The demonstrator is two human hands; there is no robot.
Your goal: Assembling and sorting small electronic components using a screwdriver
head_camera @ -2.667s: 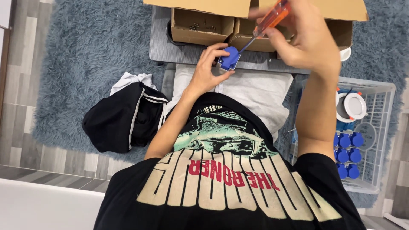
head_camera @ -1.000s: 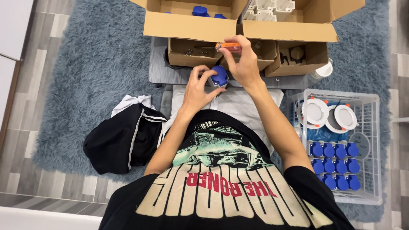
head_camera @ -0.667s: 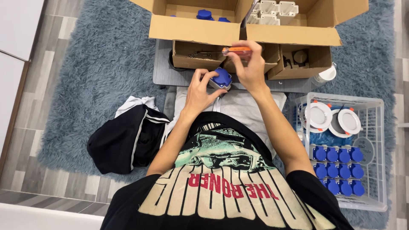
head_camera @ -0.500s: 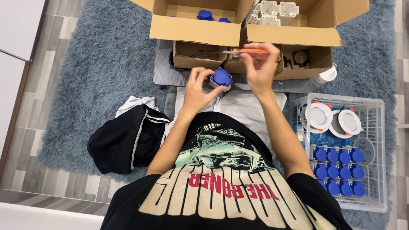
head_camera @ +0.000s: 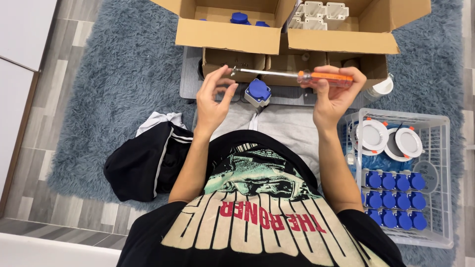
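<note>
My right hand (head_camera: 332,94) grips the orange handle of a screwdriver (head_camera: 297,75), held level with its metal shaft pointing left. The fingers of my left hand (head_camera: 213,96) meet at the shaft's tip, pinching something too small to make out. A blue and grey socket part (head_camera: 258,92) rests on my lap between the two hands, with neither hand touching it.
Open cardboard boxes (head_camera: 277,37) stand ahead on a grey board, holding blue and white parts. A white wire basket (head_camera: 440,188) at my right holds round white lamps and several blue parts. A black jacket (head_camera: 143,163) lies at my left on the blue-grey rug (head_camera: 123,74).
My left hand let go of the blue socket part, which now lies on my lap. The screwdriver swung to level, and my left fingers rose to its tip.
</note>
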